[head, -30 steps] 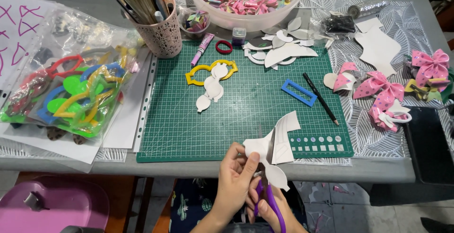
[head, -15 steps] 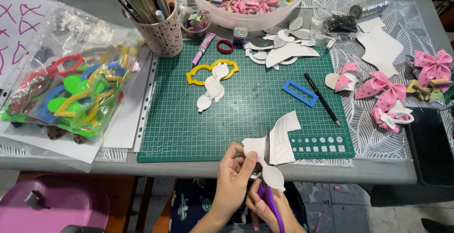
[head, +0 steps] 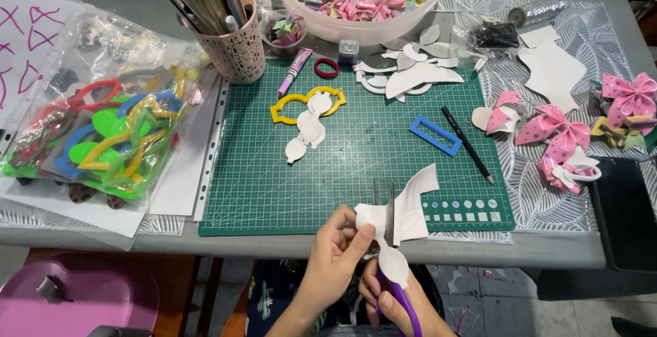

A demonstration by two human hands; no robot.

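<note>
Here, the left hand [head: 335, 262] is pinching a white foam piece [head: 404, 210] between closed fingers while the right hand [head: 400, 303] is gripping purple-handled scissors [head: 390, 241], blades parted, at the surface's [head: 479, 248] near edge.

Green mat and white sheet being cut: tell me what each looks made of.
Green mat: probably rubbery vinyl, matte, printed with a fine grid. White sheet in the left hand: likely thin craft foam or card, matte; it curls without creasing. The right hand works purple-handled scissors.
</note>
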